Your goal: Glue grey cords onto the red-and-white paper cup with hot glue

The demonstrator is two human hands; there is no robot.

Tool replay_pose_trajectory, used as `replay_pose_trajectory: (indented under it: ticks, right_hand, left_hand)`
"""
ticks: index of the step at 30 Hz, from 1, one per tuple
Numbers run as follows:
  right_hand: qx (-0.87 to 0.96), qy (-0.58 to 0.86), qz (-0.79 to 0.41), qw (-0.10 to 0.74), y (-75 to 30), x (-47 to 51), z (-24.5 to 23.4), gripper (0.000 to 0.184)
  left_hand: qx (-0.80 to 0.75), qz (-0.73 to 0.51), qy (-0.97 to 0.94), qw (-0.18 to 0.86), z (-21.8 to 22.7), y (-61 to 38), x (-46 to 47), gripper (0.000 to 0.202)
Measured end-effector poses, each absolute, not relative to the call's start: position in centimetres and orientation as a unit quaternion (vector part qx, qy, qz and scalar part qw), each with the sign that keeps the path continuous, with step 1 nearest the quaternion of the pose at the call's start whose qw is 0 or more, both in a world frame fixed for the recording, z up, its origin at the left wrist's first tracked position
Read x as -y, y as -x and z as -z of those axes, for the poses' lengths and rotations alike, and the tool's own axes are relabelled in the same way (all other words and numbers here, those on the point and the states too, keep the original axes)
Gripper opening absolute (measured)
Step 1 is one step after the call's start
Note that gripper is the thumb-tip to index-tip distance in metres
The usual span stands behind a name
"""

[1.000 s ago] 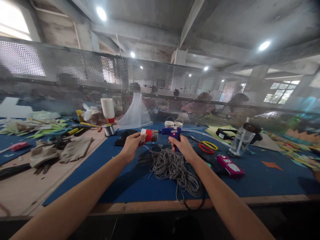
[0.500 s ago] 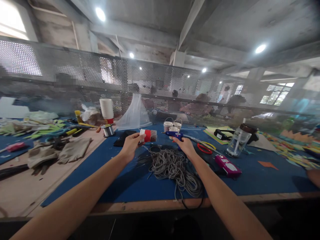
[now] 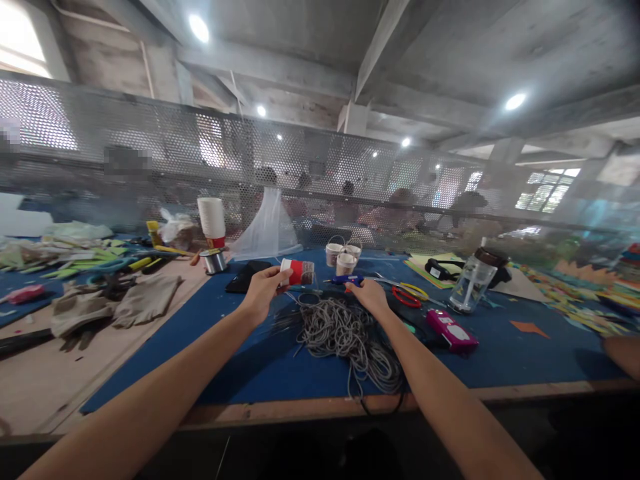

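My left hand [image 3: 263, 292] is closed round a red and white paper cup [image 3: 297, 272], held on its side above the blue mat [image 3: 280, 360], its open end partly wrapped in grey cord. My right hand [image 3: 369, 295] grips a blue glue gun [image 3: 347, 281], lowered onto the mat beyond a tangled pile of grey cord [image 3: 350, 337]. The gun's nozzle points left, toward the cup. Behind it stand small paper cups [image 3: 342, 257] with wire handles.
Red and yellow scissors [image 3: 410, 295], a pink device [image 3: 449, 329] and a clear water bottle [image 3: 469, 283] lie to the right. A stack of cups [image 3: 212, 222], a wire spool [image 3: 215, 261], a black phone [image 3: 245, 275] and cloth scraps [image 3: 115, 304] lie left. A perforated metal screen [image 3: 320, 187] closes the back, people behind it.
My right hand has lowered the glue gun from beside the cup down to the mat and a little to the right. The left hand keeps the cup in place.
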State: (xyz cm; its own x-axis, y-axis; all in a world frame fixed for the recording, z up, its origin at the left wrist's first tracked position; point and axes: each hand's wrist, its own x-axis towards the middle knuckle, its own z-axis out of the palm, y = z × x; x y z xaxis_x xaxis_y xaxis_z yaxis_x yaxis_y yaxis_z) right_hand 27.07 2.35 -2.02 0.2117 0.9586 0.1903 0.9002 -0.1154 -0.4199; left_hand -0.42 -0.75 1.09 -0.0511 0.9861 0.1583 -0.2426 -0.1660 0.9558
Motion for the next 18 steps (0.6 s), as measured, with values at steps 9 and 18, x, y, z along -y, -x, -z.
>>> replay_pose_trajectory:
  ticks: [9,18]
  right_hand:
    - [0.614,0.752,-0.047,0.233,-26.66,-1.5,1.57,0.045]
    - [0.611,0.763,-0.037,0.21,-26.51,-1.51,1.57,0.045]
  left_hand:
    - [-0.402,-0.598,-0.486,0.495,-0.87,0.14,0.82,0.036]
    - [-0.41,-0.591,-0.489,0.494,-0.85,0.0,1.03,0.038]
